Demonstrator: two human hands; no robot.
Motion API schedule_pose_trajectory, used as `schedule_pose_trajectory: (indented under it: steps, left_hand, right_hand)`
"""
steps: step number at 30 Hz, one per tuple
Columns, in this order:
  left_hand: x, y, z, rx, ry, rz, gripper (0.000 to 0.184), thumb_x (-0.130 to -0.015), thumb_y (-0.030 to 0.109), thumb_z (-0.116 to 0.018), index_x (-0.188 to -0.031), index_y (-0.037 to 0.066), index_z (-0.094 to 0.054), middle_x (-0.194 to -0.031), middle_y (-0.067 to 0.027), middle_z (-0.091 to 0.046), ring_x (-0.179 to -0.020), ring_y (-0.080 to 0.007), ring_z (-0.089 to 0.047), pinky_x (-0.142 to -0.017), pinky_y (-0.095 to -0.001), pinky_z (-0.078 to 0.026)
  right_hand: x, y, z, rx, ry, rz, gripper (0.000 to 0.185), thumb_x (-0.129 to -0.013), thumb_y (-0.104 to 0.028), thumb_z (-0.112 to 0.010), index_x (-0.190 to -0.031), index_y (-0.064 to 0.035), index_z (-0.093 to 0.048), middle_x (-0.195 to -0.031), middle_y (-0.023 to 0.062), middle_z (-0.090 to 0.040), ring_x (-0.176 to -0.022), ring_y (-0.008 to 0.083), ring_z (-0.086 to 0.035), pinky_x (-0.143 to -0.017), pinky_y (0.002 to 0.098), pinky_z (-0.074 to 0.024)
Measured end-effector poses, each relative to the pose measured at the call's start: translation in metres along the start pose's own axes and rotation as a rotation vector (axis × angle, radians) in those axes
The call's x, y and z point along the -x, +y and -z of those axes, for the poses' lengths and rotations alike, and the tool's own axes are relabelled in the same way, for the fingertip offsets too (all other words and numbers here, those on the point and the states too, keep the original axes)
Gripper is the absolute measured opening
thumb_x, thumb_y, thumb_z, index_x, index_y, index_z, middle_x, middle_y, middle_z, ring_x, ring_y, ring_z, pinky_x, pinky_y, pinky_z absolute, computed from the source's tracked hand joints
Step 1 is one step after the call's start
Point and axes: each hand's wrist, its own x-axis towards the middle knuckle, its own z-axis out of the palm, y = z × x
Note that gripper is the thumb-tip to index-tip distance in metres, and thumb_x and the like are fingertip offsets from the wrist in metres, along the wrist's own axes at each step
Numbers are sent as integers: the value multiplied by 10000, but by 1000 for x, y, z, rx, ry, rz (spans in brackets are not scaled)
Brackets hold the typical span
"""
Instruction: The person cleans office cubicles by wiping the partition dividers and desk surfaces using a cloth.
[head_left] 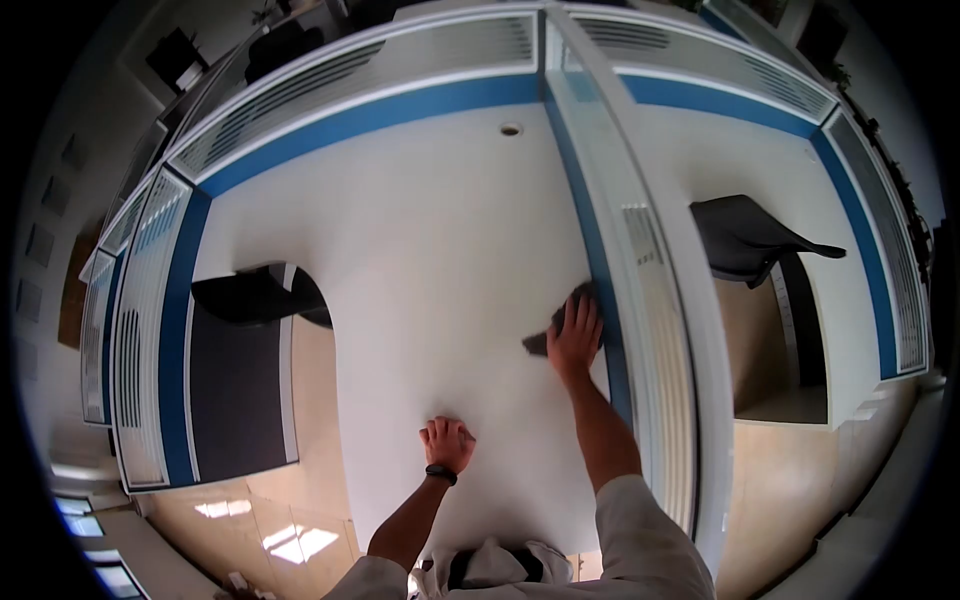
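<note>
My right hand (575,335) presses a dark grey cloth (537,344) onto the white desk (450,230), close against the blue edge of the partition on the right. Part of the cloth sticks out to the left of the fingers and above them. Lower and to the left, my left hand (447,444) rests on the desk near its front, fingers curled, a black band on the wrist. Nothing shows in it, though its palm side is hidden.
Partitions with blue trim (370,117) surround the desk at the back and sides. One black chair (260,295) is at the left, another black chair (745,238) beyond the right partition (660,250). A round cable hole (511,129) is near the back edge.
</note>
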Motion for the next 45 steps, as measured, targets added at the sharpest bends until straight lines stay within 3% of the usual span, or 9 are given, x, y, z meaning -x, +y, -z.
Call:
schedule_pose_trajectory:
  steps: [11, 23, 24, 25, 27, 30, 32, 36, 45]
  left_hand:
    - [9, 9, 18, 8, -26, 16, 188, -614, 117, -590, -784, 146, -515, -875, -66, -495, -823, -279, -465, -728, -420, -331]
    - [24, 13, 23, -70, -96, 42, 138, -606, 241, -580, -711, 219, -494, -811, 17, -473, -753, -184, -462, -688, -348, -322]
    - [26, 13, 24, -58, -79, 36, 140, -601, 235, -579, -709, 219, -491, -811, 18, -470, -754, -183, -461, -687, -346, -321]
    - [28, 14, 26, -47, -57, 37, 142, -595, 229, -577, -706, 220, -488, -810, 18, -466, -754, -182, -461, -686, -345, -319]
    - [25, 16, 28, -23, -79, 45, 155, -583, 218, -573, -712, 221, -487, -825, 17, -468, -755, -184, -459, -686, -346, -318]
    - [25, 11, 21, -20, -67, 40, 203, -561, 223, -605, -735, 222, -501, -855, 10, -473, -778, -197, -466, -696, -360, -325]
    - [24, 12, 24, -20, -94, 41, 251, -543, 233, -640, -761, 220, -516, -876, 3, -479, -808, -209, -474, -702, -374, -332]
    - [14, 12, 21, 27, -39, 29, 243, -558, 204, -631, -777, 184, -528, -885, -22, -501, -790, -231, -490, -686, -385, -351]
    - [4, 14, 13, 73, 128, 2, 115, -626, 179, -593, -712, 125, -539, -877, -50, -490, -858, -243, -477, -720, -398, -367]
  right_hand:
    - [-266, -52, -51, 72, 192, 40, 595, -860, -422, -440, -1362, -110, -373, -1437, 108, -296, -1340, 277, -227, -1085, 462, -182]
    - [-491, -60, -94, 106, 400, 317, 547, -889, -471, -386, -1297, -115, -470, -1368, 99, -422, -1273, 298, -354, -1050, 443, -268]
    - [-476, -73, -72, -65, 398, 280, 447, -850, -381, -499, -1168, -72, -558, -1258, 164, -492, -1200, 333, -400, -1011, 414, -307]
    - [-475, -74, -74, -38, 452, 297, 440, -869, -368, -445, -1129, -38, -575, -1212, 157, -523, -1168, 314, -428, -995, 419, -314]
    - [-477, -59, -78, 143, 341, 450, 511, -871, -407, -436, -1222, -43, -509, -1303, 141, -458, -1250, 288, -364, -1042, 442, -264]
    - [-485, -47, -92, 359, 425, 515, 516, -897, -439, -395, -1277, -105, -493, -1339, 123, -452, -1234, 320, -399, -1049, 426, -288]
    - [-463, -38, -92, 223, 393, 515, 489, -891, -392, -427, -1260, -82, -509, -1332, 149, -454, -1218, 344, -406, -1052, 421, -289]
    - [-370, -26, -71, 88, 240, 429, 508, -888, -376, -447, -1323, -113, -441, -1419, 122, -343, -1282, 332, -315, -1072, 461, -228]
    - [-88, 15, -13, 26, 198, 414, 508, -867, -276, -476, -1338, -98, -413, -1413, 120, -342, -1284, 325, -312, -1048, 498, -241]
